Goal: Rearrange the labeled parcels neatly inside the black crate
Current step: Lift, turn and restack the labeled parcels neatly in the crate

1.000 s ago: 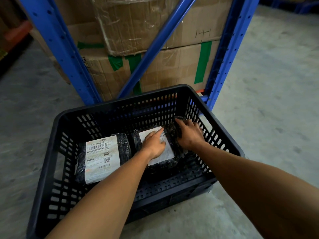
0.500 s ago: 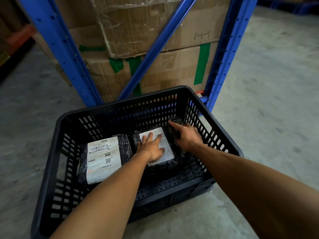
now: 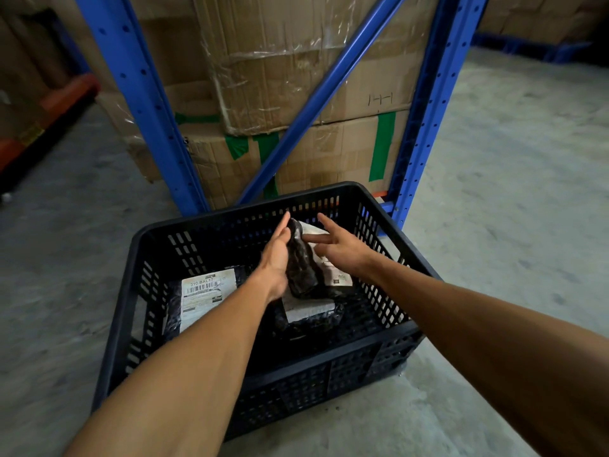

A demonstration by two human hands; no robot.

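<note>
Above the slatted black plastic crate at frame centre, left hand grips a tilted black-wrapped labelled parcel; right hand, fingers spread, touches its label.

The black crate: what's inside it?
The black crate holds a flat parcel labeled 310-BAL17, another parcel under the lifted parcel. Arms hide the near floor.

Black crate with slotted lattice walls. Parcels wrapped in glossy black film: one bearing a white label with black barcode and lettering, another with a white printed label. Blue perforated rack uprights; brown cartons with green tape; grey mottled floor.
</note>
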